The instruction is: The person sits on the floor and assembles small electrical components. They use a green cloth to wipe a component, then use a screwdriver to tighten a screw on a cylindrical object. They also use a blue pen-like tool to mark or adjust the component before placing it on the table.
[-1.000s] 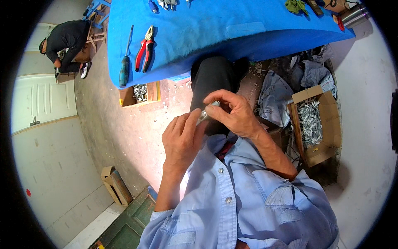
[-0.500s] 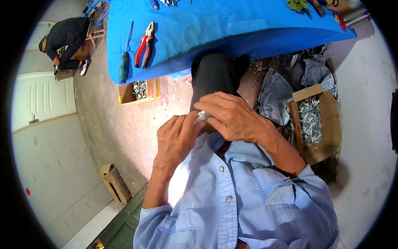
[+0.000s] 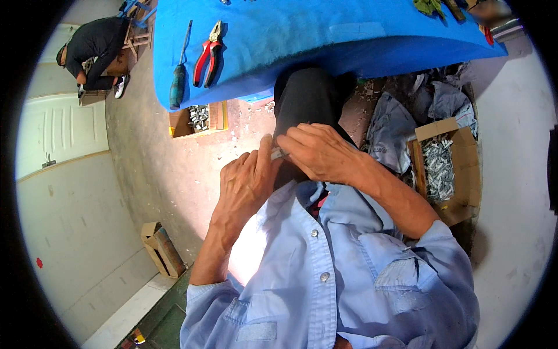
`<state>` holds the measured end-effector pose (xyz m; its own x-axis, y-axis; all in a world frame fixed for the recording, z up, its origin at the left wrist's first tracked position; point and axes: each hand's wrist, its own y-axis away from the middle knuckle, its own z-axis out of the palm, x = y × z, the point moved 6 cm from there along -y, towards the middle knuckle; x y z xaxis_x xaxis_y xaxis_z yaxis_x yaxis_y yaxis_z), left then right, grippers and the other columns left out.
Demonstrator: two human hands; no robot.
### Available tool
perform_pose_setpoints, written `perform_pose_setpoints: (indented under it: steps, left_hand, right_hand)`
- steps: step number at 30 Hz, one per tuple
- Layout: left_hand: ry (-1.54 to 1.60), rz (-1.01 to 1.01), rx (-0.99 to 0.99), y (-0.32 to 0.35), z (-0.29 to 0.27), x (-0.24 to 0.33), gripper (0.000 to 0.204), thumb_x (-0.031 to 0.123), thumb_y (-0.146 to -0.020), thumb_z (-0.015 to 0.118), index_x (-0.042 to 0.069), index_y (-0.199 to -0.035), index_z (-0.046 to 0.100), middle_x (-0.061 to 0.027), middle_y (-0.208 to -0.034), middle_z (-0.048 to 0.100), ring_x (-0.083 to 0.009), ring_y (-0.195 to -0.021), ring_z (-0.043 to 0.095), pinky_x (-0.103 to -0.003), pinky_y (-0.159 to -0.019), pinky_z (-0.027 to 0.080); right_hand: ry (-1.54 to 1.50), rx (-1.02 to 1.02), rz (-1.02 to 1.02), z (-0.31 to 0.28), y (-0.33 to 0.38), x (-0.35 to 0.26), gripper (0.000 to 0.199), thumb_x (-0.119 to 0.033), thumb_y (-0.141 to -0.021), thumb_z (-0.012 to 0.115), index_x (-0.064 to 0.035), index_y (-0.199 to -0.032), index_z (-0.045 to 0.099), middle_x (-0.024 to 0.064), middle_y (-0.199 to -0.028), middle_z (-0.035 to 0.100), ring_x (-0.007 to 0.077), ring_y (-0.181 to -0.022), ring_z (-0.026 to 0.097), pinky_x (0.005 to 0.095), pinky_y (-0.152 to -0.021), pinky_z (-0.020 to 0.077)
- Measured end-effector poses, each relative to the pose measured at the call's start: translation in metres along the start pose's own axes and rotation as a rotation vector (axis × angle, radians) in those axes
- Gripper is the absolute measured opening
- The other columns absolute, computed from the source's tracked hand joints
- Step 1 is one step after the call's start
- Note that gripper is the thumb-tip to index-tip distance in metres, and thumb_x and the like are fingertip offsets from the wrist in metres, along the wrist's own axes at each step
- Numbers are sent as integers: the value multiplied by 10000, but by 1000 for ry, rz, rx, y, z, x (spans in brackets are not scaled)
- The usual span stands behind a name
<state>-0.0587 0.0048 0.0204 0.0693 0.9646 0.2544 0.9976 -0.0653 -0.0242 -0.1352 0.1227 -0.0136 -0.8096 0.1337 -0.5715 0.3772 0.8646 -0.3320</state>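
Fingers: both sets pinched together on one small silvery metal piece (image 3: 278, 154), left hand (image 3: 247, 183) from below-left, right hand (image 3: 319, 152) from above-right. Left thumb lies along it, right fingertips (image 3: 286, 141) curl over its far end.
Metal piece: sits right between the two hands, mostly covered, only a short shiny bit pokes out. Can't tell what it is exactly, too small.
Just under the fingers: a black trouser knee (image 3: 308, 96), so the work is held over the lap, not on the table.
Doing it well (my take): keep the pinch close to the end being worked and brace the wrists against the knee, otherwise a part this tiny looks likely to slip and drop to the floor.
Ahead of the fingers: blue-covered table (image 3: 349, 41) with red-handled pliers (image 3: 208, 53) and a screwdriver (image 3: 179, 75) lying well out of reach of this grip.
Off to the right: open cardboard box (image 3: 459, 174) full of shiny metal bits, grey cloth (image 3: 389, 134) beside it.
Off to the left: a smaller box of metal parts (image 3: 199, 118) under the table edge.
Far left: another person (image 3: 93, 46) crouched near a white door.
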Motion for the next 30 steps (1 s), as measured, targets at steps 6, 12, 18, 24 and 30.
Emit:
perform_pose_setpoints:
  steps: [6,12,18,24,30]
  left_hand:
    - [-44,16,-4,5,14,-7,169,133,-931,681,37,-1042,596,-94,-827,662,-263,-726,687,-364,-599,539]
    - [-9,-14,-46,5,25,-15,157,138,-945,667,41,-1029,577,-102,-796,651,-274,-695,679,-379,-586,534]
    - [15,-31,-60,6,33,-20,166,147,-947,661,37,-1032,571,-115,-776,642,-293,-679,675,-389,-571,526]
    - [39,15,-73,-1,26,-20,143,119,-945,643,29,-1031,572,-134,-781,650,-314,-676,677,-412,-561,520]
    - [110,-50,-61,-2,29,-23,128,102,-953,627,17,-1026,565,-178,-773,661,-364,-633,667,-447,-544,519]
  right_hand:
    - [-15,-11,1,5,-3,1,218,-155,-874,689,-48,-1040,598,103,-854,564,289,-821,598,407,-735,482]
    - [-11,-57,-13,10,-6,7,189,-171,-895,671,-60,-1030,598,104,-848,567,296,-810,600,414,-721,480]
    - [-30,-37,-42,18,-5,14,178,-192,-901,675,-63,-997,598,108,-829,566,302,-793,602,412,-708,481]
    - [-105,-32,12,16,-5,17,196,-200,-905,679,-43,-1005,617,130,-860,643,339,-823,659,444,-712,516]
    - [-92,-26,29,17,-7,21,198,-212,-904,687,-49,-993,619,123,-848,645,335,-817,659,448,-702,514]
